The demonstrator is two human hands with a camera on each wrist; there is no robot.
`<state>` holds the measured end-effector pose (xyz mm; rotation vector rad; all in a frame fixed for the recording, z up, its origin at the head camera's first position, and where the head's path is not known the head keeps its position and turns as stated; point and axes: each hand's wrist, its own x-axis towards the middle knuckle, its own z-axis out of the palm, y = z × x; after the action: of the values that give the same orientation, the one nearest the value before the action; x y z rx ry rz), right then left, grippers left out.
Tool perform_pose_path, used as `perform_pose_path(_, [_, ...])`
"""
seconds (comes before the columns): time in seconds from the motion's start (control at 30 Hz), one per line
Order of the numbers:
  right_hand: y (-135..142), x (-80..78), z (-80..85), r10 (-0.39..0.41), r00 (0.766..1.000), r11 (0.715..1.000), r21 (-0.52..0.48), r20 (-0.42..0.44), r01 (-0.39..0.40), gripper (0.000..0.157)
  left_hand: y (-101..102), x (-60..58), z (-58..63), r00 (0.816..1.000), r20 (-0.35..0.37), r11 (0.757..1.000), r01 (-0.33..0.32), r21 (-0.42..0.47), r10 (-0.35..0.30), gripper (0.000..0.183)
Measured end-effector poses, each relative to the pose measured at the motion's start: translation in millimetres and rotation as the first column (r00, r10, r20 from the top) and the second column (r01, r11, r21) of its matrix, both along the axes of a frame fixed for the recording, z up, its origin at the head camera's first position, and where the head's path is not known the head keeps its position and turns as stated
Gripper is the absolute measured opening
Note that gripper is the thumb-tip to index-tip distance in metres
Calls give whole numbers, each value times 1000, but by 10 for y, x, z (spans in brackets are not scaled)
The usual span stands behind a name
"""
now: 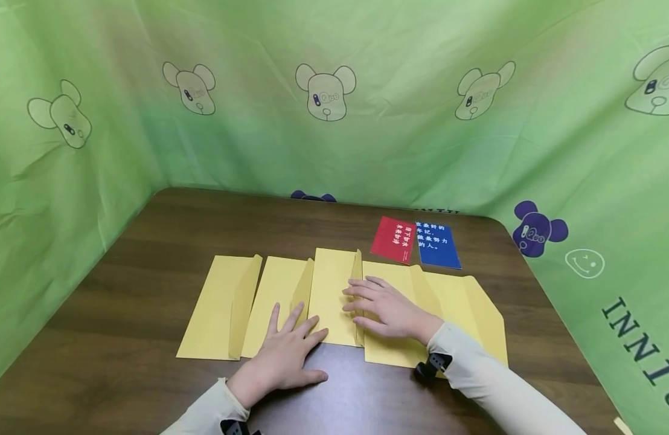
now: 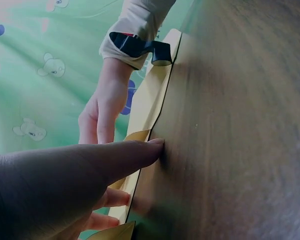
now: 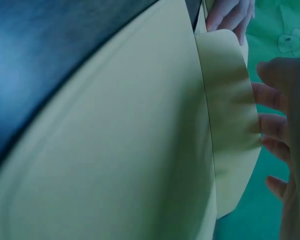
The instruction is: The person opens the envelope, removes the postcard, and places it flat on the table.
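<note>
Several yellow envelopes lie side by side with flaps along their right sides. My left hand point(image 1: 288, 356) has its fingers spread, fingertips on the lower part of the second envelope from the left point(image 1: 275, 278) and the edge of the middle envelope point(image 1: 331, 278). Its thumb point(image 2: 140, 152) touches the table in the left wrist view. My right hand point(image 1: 386, 308) reaches over the middle envelope's raised flap point(image 1: 358, 269), fingers extended and pinching nothing. In the right wrist view those fingers point(image 3: 272, 125) are beside a raised flap point(image 3: 230, 90); whether they touch it I cannot tell.
A red card point(image 1: 394, 240) and a blue card point(image 1: 439, 244), both with white writing, lie behind the envelopes at the right. The brown wooden table point(image 1: 150, 290) is enclosed by a green cloth point(image 1: 247, 145) with bear prints. Each wrist wears a black device point(image 1: 433, 367).
</note>
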<state>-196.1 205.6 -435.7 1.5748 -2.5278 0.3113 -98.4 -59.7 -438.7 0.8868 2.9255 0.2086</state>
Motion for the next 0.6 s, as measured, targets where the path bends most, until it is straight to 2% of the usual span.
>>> perform_pose_path(0.13, [75, 29, 45, 13, 997, 1000, -10, -72, -14, 23, 2, 3, 6, 1000, -2, 1000, 3, 6, -3, 74])
perform_pose_path(0.27, [149, 35, 59, 22, 986, 998, -48, -168, -30, 25, 1, 11, 17, 1000, -2, 1000, 1, 7, -1, 74])
perform_pose_path(0.37, [193, 27, 49, 30, 980, 998, -51, -198, -41, 23, -5, 16, 27, 1000, -1, 1000, -2, 7, 2, 74])
perform_pose_path(0.47, [225, 24, 45, 33, 985, 999, -34, -166, -39, 16, -13, 16, 34, 1000, -4, 1000, -2, 9, 2, 74])
perform_pose_path(0.6, [257, 25, 41, 16, 997, 1000, 11, -79, -15, 17, -22, 15, 28, 1000, -4, 1000, -4, 21, 4, 74])
